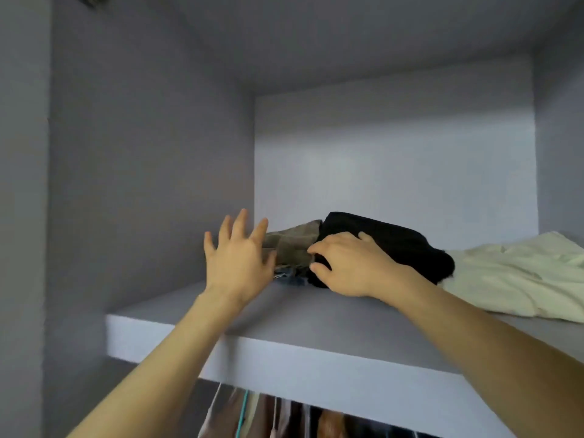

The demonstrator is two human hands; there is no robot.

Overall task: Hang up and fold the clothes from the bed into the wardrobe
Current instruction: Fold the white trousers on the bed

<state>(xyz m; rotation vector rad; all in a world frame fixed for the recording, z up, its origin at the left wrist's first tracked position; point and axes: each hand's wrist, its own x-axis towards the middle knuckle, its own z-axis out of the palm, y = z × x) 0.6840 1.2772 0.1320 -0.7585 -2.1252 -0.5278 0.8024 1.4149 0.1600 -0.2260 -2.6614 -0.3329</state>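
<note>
A folded black garment [401, 245] lies on the wardrobe's upper shelf [284, 343], partly on top of an olive-brown folded garment [295, 243] and a bit of blue denim [289, 276]. My right hand [350, 265] grips the black garment's left end, with its fingers curled round the fold. Left of the pile, my left hand [238, 257] is raised with its fingers spread and straight, and it holds nothing. A pale cream garment [518, 276] lies loosely on the shelf to the right.
The shelf compartment has grey walls at the left [151, 184], back [395, 159] and right. Under the shelf, several clothes hang on hangers [284, 415]. Bare shelf surface shows at the front left.
</note>
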